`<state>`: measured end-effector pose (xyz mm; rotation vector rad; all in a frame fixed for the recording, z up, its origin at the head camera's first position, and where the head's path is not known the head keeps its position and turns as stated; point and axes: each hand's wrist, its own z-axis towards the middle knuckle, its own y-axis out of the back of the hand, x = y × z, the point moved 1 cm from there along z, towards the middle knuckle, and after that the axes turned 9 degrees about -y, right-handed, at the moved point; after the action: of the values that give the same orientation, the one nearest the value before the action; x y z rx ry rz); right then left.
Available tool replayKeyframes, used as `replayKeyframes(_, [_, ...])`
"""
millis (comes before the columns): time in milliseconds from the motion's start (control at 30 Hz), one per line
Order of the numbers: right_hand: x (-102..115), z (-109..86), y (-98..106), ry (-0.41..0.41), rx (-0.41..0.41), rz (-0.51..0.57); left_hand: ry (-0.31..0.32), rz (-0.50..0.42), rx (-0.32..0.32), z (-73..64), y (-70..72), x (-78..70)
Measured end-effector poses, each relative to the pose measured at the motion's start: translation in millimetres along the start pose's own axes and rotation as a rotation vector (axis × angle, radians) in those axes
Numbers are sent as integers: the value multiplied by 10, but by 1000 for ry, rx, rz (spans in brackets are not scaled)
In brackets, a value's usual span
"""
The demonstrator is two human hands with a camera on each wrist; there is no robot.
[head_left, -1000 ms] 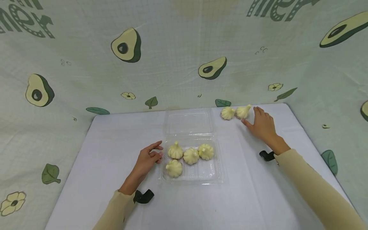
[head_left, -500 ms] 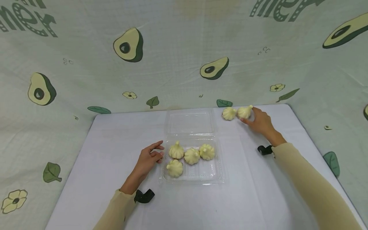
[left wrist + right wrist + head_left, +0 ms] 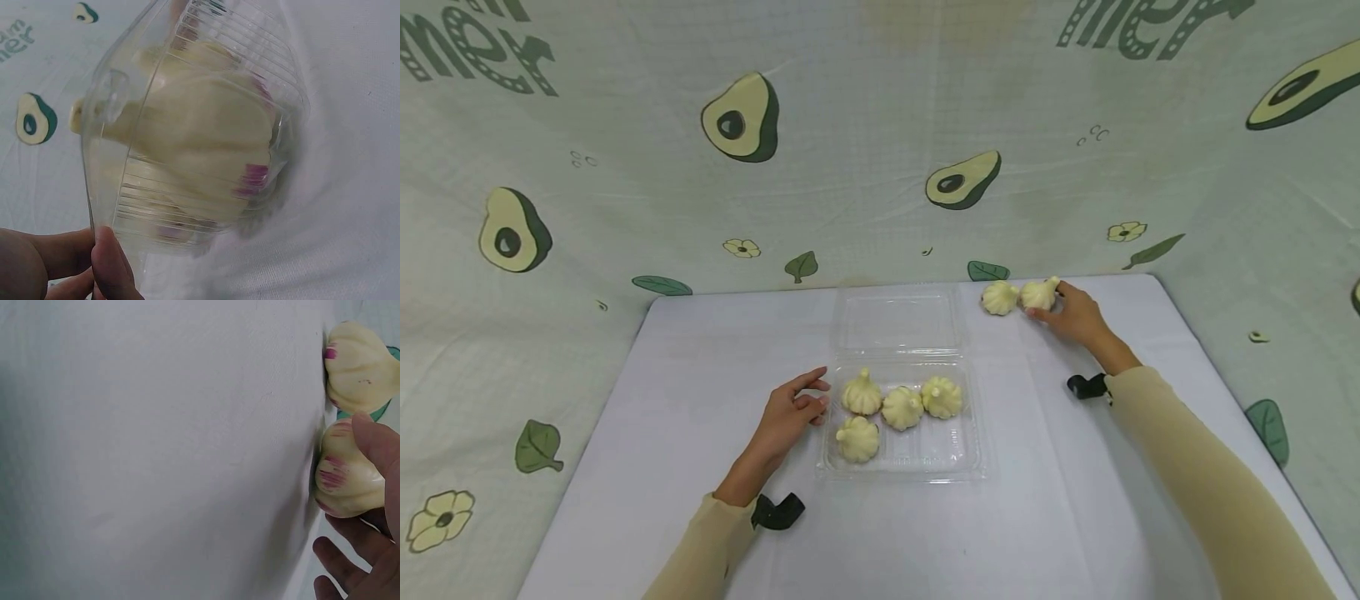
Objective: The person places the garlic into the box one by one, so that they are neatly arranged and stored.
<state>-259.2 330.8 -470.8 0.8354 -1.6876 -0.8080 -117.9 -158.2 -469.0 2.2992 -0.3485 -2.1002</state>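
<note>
A clear plastic clamshell container lies with its lid folded back, and several garlic bulbs sit in its base. At its left side my left hand pinches the rim between thumb and fingers, as the left wrist view shows. At the far right of the table my right hand grips a garlic bulb, thumb on one side and fingers on the other. This bulb rests on the cloth, its purple-streaked base showing in the right wrist view. Beside it stands another garlic bulb.
A white cloth covers the table. Behind it rises a pale curtain printed with avocados, close to the two far bulbs. Black camera mounts hang at both wrists.
My right hand has moved left onto the right-hand bulb at the back, and its fingers have closed around it. The left hand stays at the container's rim.
</note>
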Motion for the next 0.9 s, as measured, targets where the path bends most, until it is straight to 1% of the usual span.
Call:
replayKeyframes(167, [-17, 11, -9, 26, -20, 28, -4, 7, -4, -11, -6, -11])
replayKeyframes(300, [-30, 14, -14, 32, -34, 37, -3, 11, -7, -13, -5, -13])
replayKeyframes(500, [-53, -39, 5, 11, -65, 43, 3, 16, -3, -6, -1, -7])
replayKeyframes(700, [-85, -227, 109, 1, -142, 47, 6, 19, 3, -9, -9, -22])
replayKeyframes(800, [-64, -363, 184, 13, -179, 45, 9, 24, 3, -7, -11, -25])
replayKeyframes(900, [-20, -502, 255, 42, -212, 41, 18, 26, -2, 2, -7, -20])
